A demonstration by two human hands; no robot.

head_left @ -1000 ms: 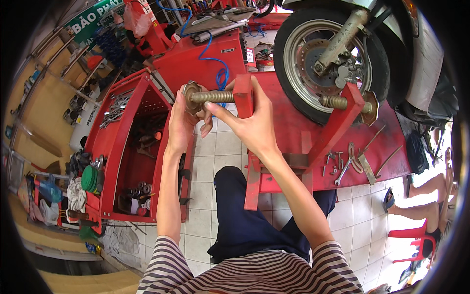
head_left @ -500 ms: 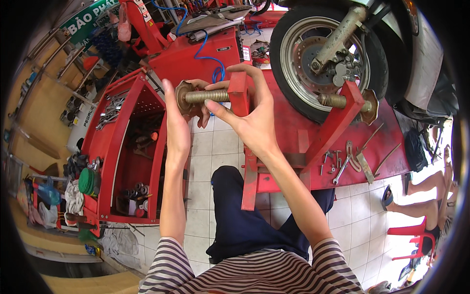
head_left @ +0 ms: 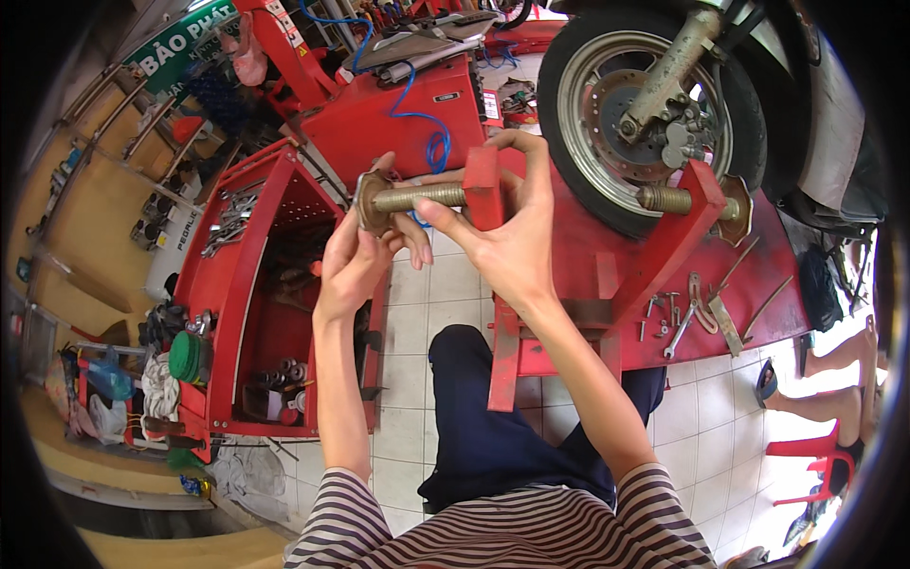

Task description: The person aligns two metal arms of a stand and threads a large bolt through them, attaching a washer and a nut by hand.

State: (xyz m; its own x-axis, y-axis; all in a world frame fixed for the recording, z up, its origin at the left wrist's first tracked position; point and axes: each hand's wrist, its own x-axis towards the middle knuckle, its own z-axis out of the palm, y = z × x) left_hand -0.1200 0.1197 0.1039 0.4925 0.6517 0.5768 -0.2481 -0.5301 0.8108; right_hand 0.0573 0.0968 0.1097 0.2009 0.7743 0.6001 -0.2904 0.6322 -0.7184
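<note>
While left fingers (head_left: 419, 248) curl around flange (head_left: 371, 214) | right fingers (head_left: 537, 173) wrap loosely around red block (head_left: 482, 177) | some tips hidden

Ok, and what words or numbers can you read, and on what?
I don't copy wording; lettering stands here:
Green sign: large white letters; smaller lines blurred.
White panel: clear dark letters.
Dark plate on the red cabinet: too small to read.
Pale label on the red post: too small.
White sheet beside the cabinet: too small.

Right hand (head_left: 512, 248) partly hidden behind red bracket (head_left: 483, 185); motorbike (head_left: 664, 87) cut off by upper edge.
</note>
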